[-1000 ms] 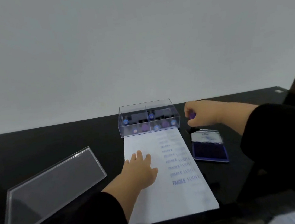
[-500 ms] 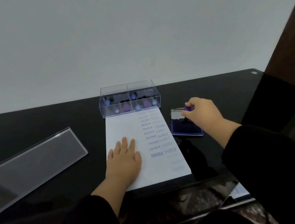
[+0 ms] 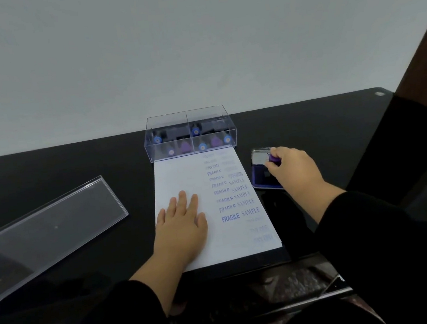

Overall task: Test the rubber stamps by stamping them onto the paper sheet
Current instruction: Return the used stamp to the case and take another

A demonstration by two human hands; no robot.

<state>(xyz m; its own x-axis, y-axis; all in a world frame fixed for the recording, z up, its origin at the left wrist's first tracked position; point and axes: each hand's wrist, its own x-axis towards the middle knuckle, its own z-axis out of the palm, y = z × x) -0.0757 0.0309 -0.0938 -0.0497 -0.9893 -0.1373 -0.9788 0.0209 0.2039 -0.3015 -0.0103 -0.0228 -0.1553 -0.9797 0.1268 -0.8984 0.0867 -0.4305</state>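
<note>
— While the left hand (image 3: 181, 224) lies flat on the paper sheet (image 3: 182, 181), what's the right hand (image 3: 291, 169) doing?
— Pinching a purple stamp (image 3: 274, 159) on the ink pad (image 3: 260, 175). Press squarely, then stamp a bare patch.

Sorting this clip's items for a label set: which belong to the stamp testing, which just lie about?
In use: paper sheet, purple stamp in right hand, ink pad, left hand, clear stamp box.
Lying about: clear lid.
</note>
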